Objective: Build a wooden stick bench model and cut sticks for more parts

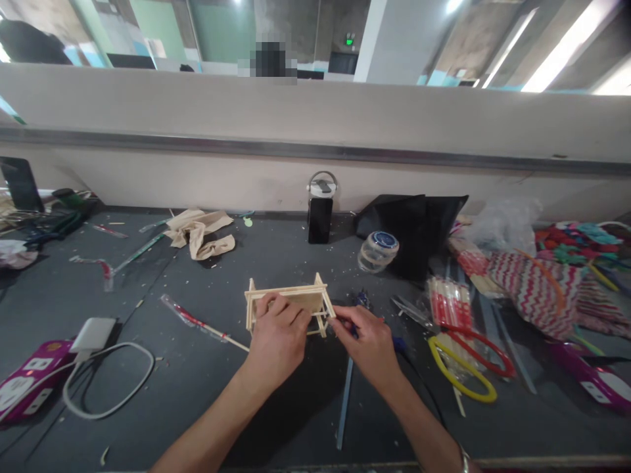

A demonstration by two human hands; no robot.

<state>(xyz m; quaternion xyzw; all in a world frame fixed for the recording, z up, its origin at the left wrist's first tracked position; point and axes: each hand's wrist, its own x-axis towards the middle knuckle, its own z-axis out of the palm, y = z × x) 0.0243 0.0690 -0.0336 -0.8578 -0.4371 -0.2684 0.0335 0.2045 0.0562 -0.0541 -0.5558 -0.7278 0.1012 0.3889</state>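
A small frame built from thin wooden sticks point(290, 290) stands on the dark table in front of me. My left hand point(282, 332) lies over its middle, fingers curled around the near bars and hiding part of them. At the frame's right end my right hand point(369, 340) is closed, thumb and forefinger pinching a slanting stick at the corner. Just behind and under that hand is a blue tool point(363, 299), mostly covered. A translucent glue stick point(346, 401) lies below it. A partly wrapped chopstick point(202, 323) reaches toward my left wrist.
Scissors with red and yellow handles point(463, 387) and packed chopsticks point(449, 302) lie at right. Behind stand a clear jar point(377, 253), a phone point(320, 221) and a black bag point(409, 230). Crumpled cloth point(202, 233) and a purple power strip point(37, 381) are at left.
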